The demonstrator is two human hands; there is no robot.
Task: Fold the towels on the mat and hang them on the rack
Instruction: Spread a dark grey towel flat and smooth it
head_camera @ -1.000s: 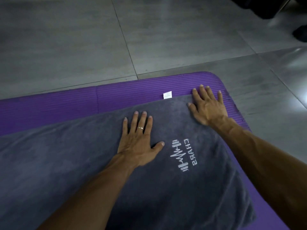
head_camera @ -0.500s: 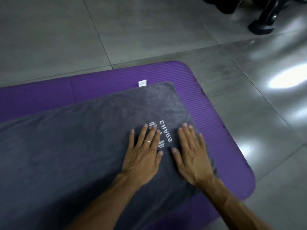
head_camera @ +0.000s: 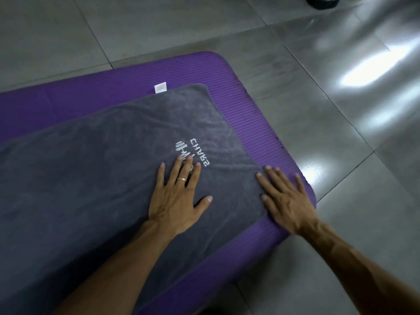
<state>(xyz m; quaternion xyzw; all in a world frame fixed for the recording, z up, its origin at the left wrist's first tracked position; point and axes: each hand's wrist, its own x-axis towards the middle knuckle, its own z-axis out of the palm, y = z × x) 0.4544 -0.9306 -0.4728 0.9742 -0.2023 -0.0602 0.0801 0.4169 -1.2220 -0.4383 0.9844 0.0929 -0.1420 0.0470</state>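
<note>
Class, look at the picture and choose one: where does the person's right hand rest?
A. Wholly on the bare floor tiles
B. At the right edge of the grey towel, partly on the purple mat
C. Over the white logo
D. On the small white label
B: the right hand lies flat across the edge of the grey towel and onto the purple mat; the left hand is the one by the white logo.

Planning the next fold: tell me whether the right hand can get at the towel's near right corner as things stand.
Probably yes: the right hand lies flat at the grey towel's right edge on the purple mat, with nothing between it and that corner.
</note>
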